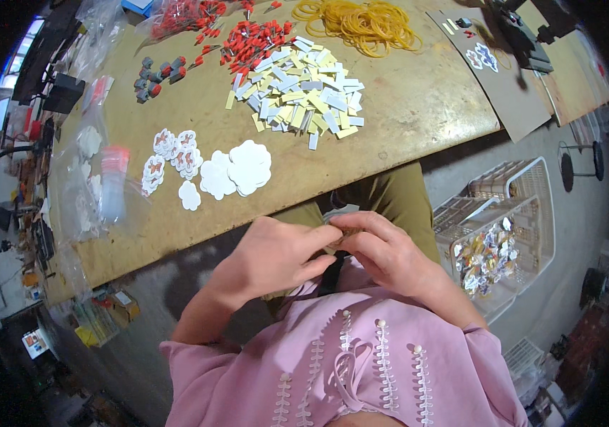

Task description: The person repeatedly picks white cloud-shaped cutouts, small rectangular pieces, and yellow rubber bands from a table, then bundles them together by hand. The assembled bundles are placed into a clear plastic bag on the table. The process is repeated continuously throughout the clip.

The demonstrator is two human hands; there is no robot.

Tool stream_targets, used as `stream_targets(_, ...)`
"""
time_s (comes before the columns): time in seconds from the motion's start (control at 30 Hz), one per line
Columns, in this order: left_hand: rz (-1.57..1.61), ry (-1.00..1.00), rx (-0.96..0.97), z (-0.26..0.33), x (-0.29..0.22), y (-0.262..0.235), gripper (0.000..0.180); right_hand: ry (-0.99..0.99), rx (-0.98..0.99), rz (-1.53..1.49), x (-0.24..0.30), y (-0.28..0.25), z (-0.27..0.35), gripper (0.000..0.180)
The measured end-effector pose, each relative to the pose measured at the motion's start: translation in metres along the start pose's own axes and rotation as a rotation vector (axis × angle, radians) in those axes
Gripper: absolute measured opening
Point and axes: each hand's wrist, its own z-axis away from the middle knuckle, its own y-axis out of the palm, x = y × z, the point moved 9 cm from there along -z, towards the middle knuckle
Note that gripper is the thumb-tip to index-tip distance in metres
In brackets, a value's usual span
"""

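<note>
My left hand [265, 250] and my right hand [390, 250] meet over my lap, just off the table's near edge. The fingers of both are pinched together around something small. A brownish bit of it [347, 233] shows between the fingertips, but its kind is hidden. On the table before them lie white scalloped cut-outs [249, 168], with smaller printed cut-outs [176, 153] to their left. Farther back is a heap of pale yellow and grey strips [304, 92]. Behind it spreads a pile of small red pieces with metal stems [256, 44].
Amber rubber bands [361, 27] lie at the back of the table [418, 107]. Grey and red knobs [158, 75] and clear plastic bags [113, 188] are at left. A board [461, 53] overhangs the right edge. Plastic baskets [548, 228] with colourful pieces stand lower right.
</note>
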Motion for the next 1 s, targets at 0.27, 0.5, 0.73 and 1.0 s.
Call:
stream_targets(0.27, 0.034, 0.104, -0.177, -0.005, -0.007, -0.006, 0.034, 0.031, -0.048, 0.018, -0.001, -0.01, -0.004, 0.022)
stream_targets(0.5, 0.558, -0.09, -0.422, 0.001, 0.019, -0.013, 0.036, 0.133, -0.157, 0.007, -0.007, -0.03, -0.008, 0.022)
stream_targets(0.73, 0.667, -0.085, -0.539, -0.002, 0.02, 0.002, 0.009, 0.238, -0.16, -0.052, -0.011, -0.036, -0.016, 0.02)
stream_targets(1.0, 0.75, -0.091, -0.581, -0.001, 0.022, 0.013, 0.006, 0.382, 0.114, -0.359, -0.038, -0.007, -0.008, 0.01)
